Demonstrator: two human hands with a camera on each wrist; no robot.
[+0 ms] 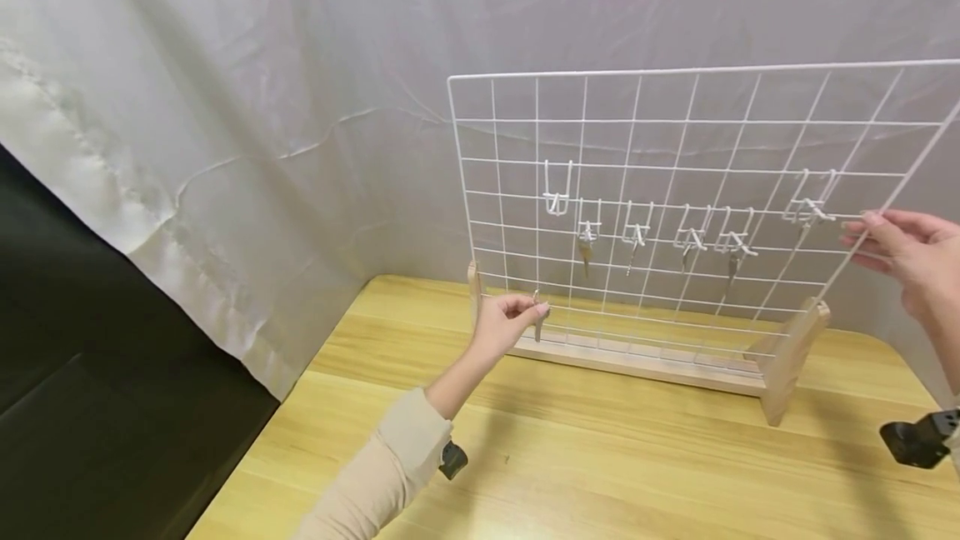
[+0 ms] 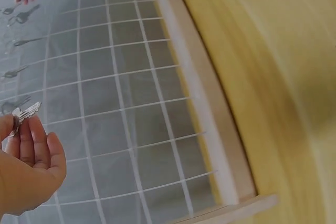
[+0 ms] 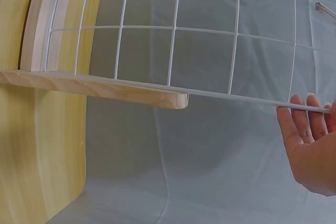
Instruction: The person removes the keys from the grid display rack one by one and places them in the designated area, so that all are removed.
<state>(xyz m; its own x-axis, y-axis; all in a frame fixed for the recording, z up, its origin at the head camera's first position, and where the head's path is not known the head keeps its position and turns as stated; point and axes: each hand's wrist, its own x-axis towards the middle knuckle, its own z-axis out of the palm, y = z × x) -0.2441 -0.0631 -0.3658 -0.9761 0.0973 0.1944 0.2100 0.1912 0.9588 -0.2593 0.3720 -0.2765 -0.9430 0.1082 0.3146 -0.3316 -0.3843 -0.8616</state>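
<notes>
A white wire grid panel (image 1: 637, 72) stands upright in a wooden base (image 1: 637, 363). My left hand (image 1: 501, 327) pinches a silver key (image 2: 29, 110) between thumb and fingers, in front of the panel's lower left part. On the panel's right edge wire, my right hand (image 1: 915, 252) grips with its thumb in front and fingers behind. White hooks hang across the grid; the leftmost hook (image 1: 557, 203) carries no visible key. Keys dangle from several others, among them a brass-toned key (image 1: 586, 255) and a silver key (image 1: 732, 265).
Under the rack lies a light wooden tabletop (image 1: 600, 457). The rack's right wooden foot (image 1: 791, 369) juts toward me. Behind hangs a pale grey curtain (image 1: 315, 65), and a black cloth surface (image 1: 97, 407) lies beyond the table's left edge.
</notes>
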